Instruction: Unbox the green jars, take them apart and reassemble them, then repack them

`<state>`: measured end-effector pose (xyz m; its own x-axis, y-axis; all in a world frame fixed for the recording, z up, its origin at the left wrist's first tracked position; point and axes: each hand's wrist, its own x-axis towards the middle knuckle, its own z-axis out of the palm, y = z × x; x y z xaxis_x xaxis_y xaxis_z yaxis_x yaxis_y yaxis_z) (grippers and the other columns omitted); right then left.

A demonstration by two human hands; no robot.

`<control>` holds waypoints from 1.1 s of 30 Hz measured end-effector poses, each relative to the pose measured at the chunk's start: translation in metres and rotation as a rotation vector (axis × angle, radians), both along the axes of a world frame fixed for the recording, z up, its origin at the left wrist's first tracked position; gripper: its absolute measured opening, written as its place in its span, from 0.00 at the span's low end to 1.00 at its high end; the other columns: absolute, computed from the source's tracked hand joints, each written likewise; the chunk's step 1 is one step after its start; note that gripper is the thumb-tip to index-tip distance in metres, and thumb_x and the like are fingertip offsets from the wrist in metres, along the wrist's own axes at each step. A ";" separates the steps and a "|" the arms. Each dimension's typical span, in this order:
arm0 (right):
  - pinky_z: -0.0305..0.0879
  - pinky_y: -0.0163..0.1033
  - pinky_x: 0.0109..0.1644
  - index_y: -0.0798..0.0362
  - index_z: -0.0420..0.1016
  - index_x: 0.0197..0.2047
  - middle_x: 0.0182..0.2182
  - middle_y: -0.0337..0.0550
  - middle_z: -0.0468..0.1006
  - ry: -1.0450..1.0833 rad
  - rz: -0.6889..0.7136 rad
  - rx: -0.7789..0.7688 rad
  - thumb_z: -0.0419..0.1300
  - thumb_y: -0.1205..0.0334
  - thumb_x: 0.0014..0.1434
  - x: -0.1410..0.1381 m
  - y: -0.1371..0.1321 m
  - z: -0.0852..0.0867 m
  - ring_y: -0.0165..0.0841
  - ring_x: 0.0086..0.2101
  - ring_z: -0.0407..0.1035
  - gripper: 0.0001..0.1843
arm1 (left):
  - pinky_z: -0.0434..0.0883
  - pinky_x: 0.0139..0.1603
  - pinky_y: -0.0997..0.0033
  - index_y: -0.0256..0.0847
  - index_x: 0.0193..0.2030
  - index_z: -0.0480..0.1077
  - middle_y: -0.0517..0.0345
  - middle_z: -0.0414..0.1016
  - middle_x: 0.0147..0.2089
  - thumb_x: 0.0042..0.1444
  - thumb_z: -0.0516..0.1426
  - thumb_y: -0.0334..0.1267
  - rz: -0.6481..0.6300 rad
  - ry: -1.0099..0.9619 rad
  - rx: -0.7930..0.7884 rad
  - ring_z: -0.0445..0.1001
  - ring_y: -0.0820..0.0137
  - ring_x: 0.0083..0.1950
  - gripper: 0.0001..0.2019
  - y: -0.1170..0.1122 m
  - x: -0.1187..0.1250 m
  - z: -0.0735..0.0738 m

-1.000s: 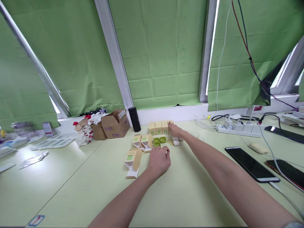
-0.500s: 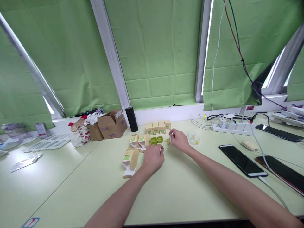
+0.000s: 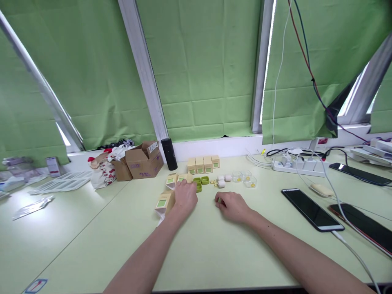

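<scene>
My left hand (image 3: 186, 197) reaches to a small tan box (image 3: 185, 177) with a green label; its fingers are closed at the box's near edge, and the fingertips are partly hidden. Two similar boxes stand near it: one tan box (image 3: 170, 179) to the left and an opened box (image 3: 163, 202) beside my wrist. Right of the fingers are several small green trays (image 3: 205, 180). My right hand (image 3: 233, 206) rests on the table with its fingers curled in, and nothing shows in them. Beyond it lie several small white rolls (image 3: 221, 184), little yellow pieces (image 3: 213, 182) and clear containers (image 3: 250, 182).
Several closed tan boxes (image 3: 200, 165) stand in a row at the back. A black cylinder (image 3: 169, 154) and an open cardboard box (image 3: 144, 161) are left of them. To the right are a white power strip (image 3: 298, 166), cables and a phone (image 3: 312, 209).
My left hand has moved left and away from me, onto a tan box. My right hand has drawn back toward me from the white rolls, which now show.
</scene>
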<state>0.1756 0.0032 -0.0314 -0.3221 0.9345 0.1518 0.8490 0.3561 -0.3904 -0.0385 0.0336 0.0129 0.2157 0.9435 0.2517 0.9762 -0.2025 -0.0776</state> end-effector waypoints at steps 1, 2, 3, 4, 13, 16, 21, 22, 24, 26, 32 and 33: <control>0.53 0.37 0.35 0.46 0.78 0.45 0.37 0.42 0.85 0.001 0.020 -0.003 0.58 0.64 0.65 0.002 -0.001 0.001 0.38 0.37 0.77 0.08 | 0.64 0.54 0.56 0.38 0.44 0.80 0.40 0.83 0.41 0.65 0.51 0.29 -0.005 0.011 0.000 0.76 0.51 0.53 0.14 0.000 0.001 -0.001; 0.54 0.37 0.35 0.46 0.78 0.46 0.37 0.41 0.85 0.003 0.039 -0.002 0.58 0.64 0.65 0.003 -0.001 0.002 0.38 0.37 0.77 0.09 | 0.64 0.54 0.56 0.38 0.43 0.80 0.40 0.83 0.41 0.65 0.52 0.28 -0.010 0.023 -0.002 0.75 0.51 0.54 0.14 0.001 0.001 -0.002; 0.54 0.37 0.35 0.47 0.78 0.46 0.37 0.41 0.85 0.004 0.057 0.002 0.58 0.65 0.65 0.005 -0.002 0.003 0.38 0.37 0.77 0.10 | 0.63 0.54 0.56 0.38 0.42 0.80 0.40 0.83 0.42 0.64 0.52 0.27 -0.014 0.037 -0.007 0.74 0.51 0.54 0.14 0.001 0.001 -0.004; 0.54 0.37 0.36 0.47 0.78 0.47 0.37 0.41 0.85 0.003 0.072 0.010 0.58 0.65 0.65 0.006 -0.003 0.004 0.38 0.38 0.77 0.10 | 0.63 0.54 0.55 0.37 0.41 0.80 0.40 0.83 0.42 0.63 0.52 0.25 -0.017 0.049 -0.014 0.73 0.51 0.54 0.14 0.002 0.002 -0.005; 0.59 0.38 0.39 0.48 0.80 0.47 0.44 0.44 0.86 0.014 0.120 0.059 0.57 0.67 0.65 0.007 -0.006 0.004 0.40 0.41 0.78 0.12 | 0.61 0.52 0.56 0.37 0.39 0.79 0.41 0.82 0.38 0.58 0.52 0.19 -0.055 0.053 0.005 0.74 0.51 0.53 0.16 0.003 0.002 -0.016; 0.60 0.39 0.40 0.49 0.80 0.47 0.44 0.45 0.86 0.034 0.114 0.065 0.56 0.67 0.65 0.008 -0.004 0.002 0.41 0.42 0.78 0.13 | 0.62 0.50 0.56 0.37 0.36 0.79 0.41 0.81 0.36 0.58 0.52 0.20 -0.088 0.049 0.044 0.75 0.51 0.50 0.15 -0.001 0.006 -0.019; 0.61 0.39 0.40 0.51 0.79 0.48 0.41 0.48 0.84 0.126 0.046 0.086 0.57 0.69 0.64 0.008 0.000 -0.002 0.41 0.40 0.77 0.13 | 0.62 0.50 0.56 0.38 0.35 0.78 0.42 0.81 0.35 0.57 0.53 0.20 -0.125 0.033 0.082 0.76 0.51 0.48 0.15 -0.009 0.014 -0.017; 0.62 0.39 0.40 0.52 0.79 0.49 0.40 0.48 0.84 0.159 0.034 0.086 0.57 0.69 0.63 0.008 0.001 -0.003 0.40 0.38 0.77 0.13 | 0.62 0.49 0.56 0.38 0.35 0.78 0.42 0.81 0.35 0.56 0.53 0.19 -0.139 0.025 0.085 0.76 0.52 0.48 0.15 -0.012 0.016 -0.017; 0.63 0.38 0.39 0.52 0.78 0.50 0.39 0.46 0.83 0.226 0.014 0.082 0.57 0.70 0.63 0.008 0.004 -0.006 0.38 0.36 0.75 0.14 | 0.63 0.49 0.57 0.38 0.36 0.78 0.43 0.81 0.36 0.55 0.53 0.18 -0.180 0.000 0.098 0.76 0.52 0.46 0.15 -0.016 0.020 -0.018; 0.64 0.38 0.39 0.52 0.76 0.53 0.39 0.45 0.82 0.285 -0.007 0.075 0.59 0.70 0.62 0.008 0.006 -0.008 0.36 0.35 0.74 0.17 | 0.62 0.48 0.57 0.39 0.35 0.77 0.45 0.81 0.34 0.53 0.54 0.18 -0.220 -0.034 0.116 0.76 0.53 0.45 0.15 -0.020 0.025 -0.021; 0.66 0.39 0.40 0.50 0.72 0.61 0.46 0.44 0.78 0.375 -0.019 0.074 0.64 0.66 0.60 0.008 0.012 -0.013 0.34 0.33 0.72 0.25 | 0.61 0.44 0.57 0.41 0.35 0.75 0.48 0.80 0.34 0.54 0.54 0.18 -0.378 -0.058 0.181 0.74 0.56 0.41 0.14 -0.031 0.036 -0.029; 0.66 0.39 0.40 0.50 0.73 0.59 0.45 0.44 0.78 0.386 -0.015 0.077 0.64 0.66 0.59 0.008 0.013 -0.014 0.34 0.33 0.72 0.24 | 0.61 0.43 0.57 0.41 0.35 0.74 0.48 0.80 0.34 0.54 0.53 0.18 -0.396 -0.054 0.191 0.74 0.57 0.41 0.14 -0.032 0.037 -0.029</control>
<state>0.1838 0.0165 -0.0457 -0.2141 0.9197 0.3291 0.6504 0.3857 -0.6544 -0.0014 0.0015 -0.0166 0.5332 0.7260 0.4343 0.8298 -0.5488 -0.1012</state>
